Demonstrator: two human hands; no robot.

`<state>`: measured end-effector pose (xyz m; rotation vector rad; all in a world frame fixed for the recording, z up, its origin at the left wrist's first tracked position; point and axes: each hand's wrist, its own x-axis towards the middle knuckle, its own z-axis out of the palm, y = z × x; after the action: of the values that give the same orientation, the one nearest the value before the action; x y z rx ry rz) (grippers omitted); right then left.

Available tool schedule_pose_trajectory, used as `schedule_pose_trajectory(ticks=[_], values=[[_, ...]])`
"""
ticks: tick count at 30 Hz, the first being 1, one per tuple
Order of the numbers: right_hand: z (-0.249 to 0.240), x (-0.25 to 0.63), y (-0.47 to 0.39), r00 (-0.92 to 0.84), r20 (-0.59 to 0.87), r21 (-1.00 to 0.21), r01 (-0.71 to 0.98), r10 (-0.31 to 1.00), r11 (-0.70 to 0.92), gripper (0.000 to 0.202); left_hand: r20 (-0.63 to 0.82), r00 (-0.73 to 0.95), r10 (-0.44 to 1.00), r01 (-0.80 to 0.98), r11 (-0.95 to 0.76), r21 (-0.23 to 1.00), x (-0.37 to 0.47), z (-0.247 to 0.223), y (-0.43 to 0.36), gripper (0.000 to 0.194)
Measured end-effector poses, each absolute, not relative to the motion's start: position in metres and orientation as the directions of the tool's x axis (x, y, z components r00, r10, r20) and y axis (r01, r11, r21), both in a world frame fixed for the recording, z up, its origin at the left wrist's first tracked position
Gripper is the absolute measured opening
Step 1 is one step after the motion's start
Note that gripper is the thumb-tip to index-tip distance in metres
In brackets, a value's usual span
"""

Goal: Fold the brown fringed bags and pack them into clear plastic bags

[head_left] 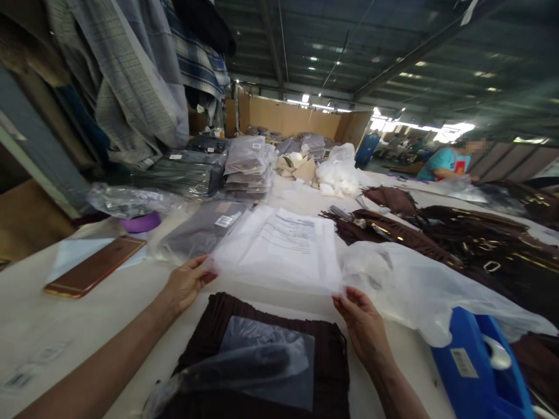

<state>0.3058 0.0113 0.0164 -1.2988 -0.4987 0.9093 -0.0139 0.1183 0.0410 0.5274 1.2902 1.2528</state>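
Observation:
A thin, whitish plastic bag (236, 247) is spread in front of me, with printed text (292, 233) on it or on a sheet beneath its film. My left hand (187, 284) pinches its near left corner. My right hand (362, 323) pinches the near right corner. Closer to me lies a folded dark brown fringed item (334, 361), which looks like a bag or garment. On top of it rests a clear plastic packet (266, 361) with something dark inside. Behind the whitish bag, to the left, is a packed grey item (196, 230) with a barcode label.
A phone (98, 267) and a purple tape roll (140, 222) lie left. A blue tape dispenser (463, 355) stands right, beside crumpled plastic (402, 279) and brown fringed pieces (437, 238). Wrapped stacks (247, 163) rise behind; hanging clothes (140, 75) overhang the left. A person (445, 163) stands far right.

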Motion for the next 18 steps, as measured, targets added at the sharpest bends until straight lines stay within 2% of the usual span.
schedule_pose_trajectory(ticks=[2, 4, 6, 8, 10, 11, 13, 18], values=[[0.011, 0.31, 0.002, 0.569, -0.157, -0.979, -0.195, 0.808, -0.053, 0.05, -0.363, -0.196, 0.911, -0.254, 0.31, 0.916, -0.011, 0.037, 0.109, 0.011], [0.006, 0.313, -0.01, 0.562, -0.112, -0.985, 0.045, 0.819, -0.166, 0.044, -0.332, -0.187, 0.925, -0.127, 0.312, 0.942, -0.01, 0.034, 0.097, 0.012], [0.002, 0.314, -0.024, 0.536, -0.037, -0.909, 0.332, 0.844, -0.251, 0.042, -0.249, -0.193, 0.949, 0.093, 0.271, 0.958, -0.011, 0.033, 0.084, 0.017], [0.0, 0.312, -0.036, 0.513, 0.024, -0.821, 0.499, 0.858, -0.276, 0.045, -0.144, -0.185, 0.972, 0.357, 0.203, 0.912, -0.013, 0.032, 0.074, 0.027], [0.0, 0.309, -0.045, 0.502, 0.051, -0.775, 0.565, 0.863, -0.283, 0.046, -0.101, -0.164, 0.981, 0.539, 0.175, 0.824, -0.014, 0.032, 0.067, 0.042], [0.001, 0.307, -0.049, 0.496, 0.051, -0.76, 0.582, 0.867, -0.288, 0.046, -0.117, -0.165, 0.979, 0.574, 0.192, 0.796, -0.014, 0.032, 0.064, 0.047], [0.002, 0.303, -0.053, 0.492, 0.036, -0.739, 0.599, 0.87, -0.308, 0.046, -0.16, -0.187, 0.969, 0.606, 0.242, 0.758, -0.014, 0.032, 0.061, 0.054], [0.002, 0.293, -0.065, 0.528, -0.038, -0.736, 0.56, 0.848, -0.381, 0.047, -0.245, -0.226, 0.943, 0.584, 0.333, 0.741, -0.011, 0.037, 0.052, 0.056]])
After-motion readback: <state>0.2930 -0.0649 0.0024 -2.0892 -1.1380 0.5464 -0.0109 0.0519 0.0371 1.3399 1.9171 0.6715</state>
